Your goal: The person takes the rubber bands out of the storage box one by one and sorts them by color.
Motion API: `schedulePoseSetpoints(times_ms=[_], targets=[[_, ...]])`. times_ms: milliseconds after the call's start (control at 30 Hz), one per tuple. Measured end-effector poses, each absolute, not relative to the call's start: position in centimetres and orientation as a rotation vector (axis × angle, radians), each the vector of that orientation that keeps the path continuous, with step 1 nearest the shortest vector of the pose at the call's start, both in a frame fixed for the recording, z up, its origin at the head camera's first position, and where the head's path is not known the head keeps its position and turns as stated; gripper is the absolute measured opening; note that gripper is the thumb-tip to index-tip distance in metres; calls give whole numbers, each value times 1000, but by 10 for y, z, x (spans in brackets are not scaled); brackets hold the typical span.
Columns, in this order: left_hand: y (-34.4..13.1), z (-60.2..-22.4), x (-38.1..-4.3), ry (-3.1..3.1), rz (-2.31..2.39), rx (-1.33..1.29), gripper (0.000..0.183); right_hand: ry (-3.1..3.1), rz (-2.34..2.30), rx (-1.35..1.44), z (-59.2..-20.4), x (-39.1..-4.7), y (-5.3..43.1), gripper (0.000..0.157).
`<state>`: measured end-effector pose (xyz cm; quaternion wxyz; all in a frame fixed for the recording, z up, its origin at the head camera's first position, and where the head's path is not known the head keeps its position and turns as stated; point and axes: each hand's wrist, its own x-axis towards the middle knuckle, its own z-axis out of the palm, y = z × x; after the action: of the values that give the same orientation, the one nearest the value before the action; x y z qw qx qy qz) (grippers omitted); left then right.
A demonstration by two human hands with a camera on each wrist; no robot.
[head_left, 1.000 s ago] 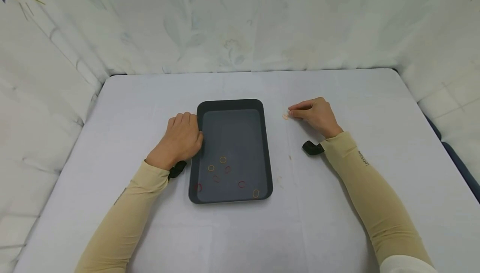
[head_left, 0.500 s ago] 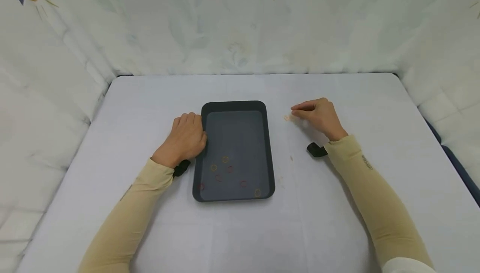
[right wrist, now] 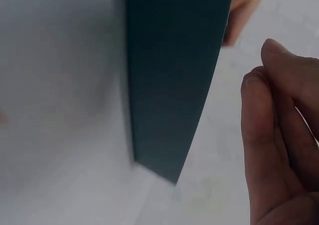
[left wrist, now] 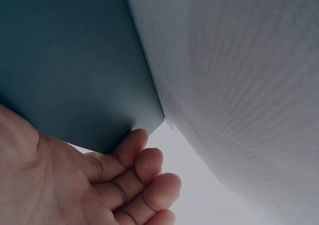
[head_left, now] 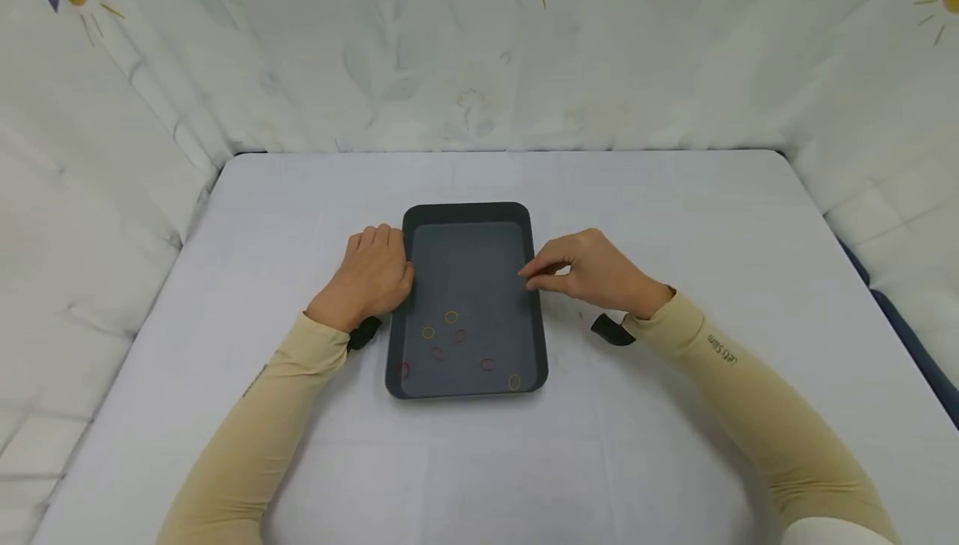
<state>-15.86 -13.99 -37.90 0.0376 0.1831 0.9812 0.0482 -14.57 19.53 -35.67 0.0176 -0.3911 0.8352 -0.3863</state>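
Note:
In the head view a dark grey rectangular tray [head_left: 470, 258] lies on the white-covered table. Several thin red and yellow rubber bands are spread over its lower half, among them a yellow band [head_left: 452, 317] and a red band [head_left: 488, 364]. My left hand [head_left: 370, 274] grips the tray's left side, its thumb over the rim; the left wrist view shows its curled fingers [left wrist: 132, 145] against the outer wall. My right hand [head_left: 588, 270] is at the right rim, thumb and fingertips pinched together. Its rubber band is hidden in that pinch, also in the right wrist view.
Faint pale bands lie on the cloth right of the tray, one small band [head_left: 580, 314] near the right wrist. Black wrist mounts [head_left: 613, 330] jut out under both sleeves. A patterned white curtain [head_left: 479, 54] closes off the back and sides.
My right hand has left the pale bands on the cloth and moved left and nearer to the tray's right rim, still pinching. The left hand keeps its grip on the tray.

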Motion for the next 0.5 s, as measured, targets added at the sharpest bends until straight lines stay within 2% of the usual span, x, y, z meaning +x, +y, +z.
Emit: schedulePoseSetpoints(times_ms=[500], targets=[[-140,-379,-158,2995,132,551,31,2307,-720,-1439,-355,-108,145,13]])
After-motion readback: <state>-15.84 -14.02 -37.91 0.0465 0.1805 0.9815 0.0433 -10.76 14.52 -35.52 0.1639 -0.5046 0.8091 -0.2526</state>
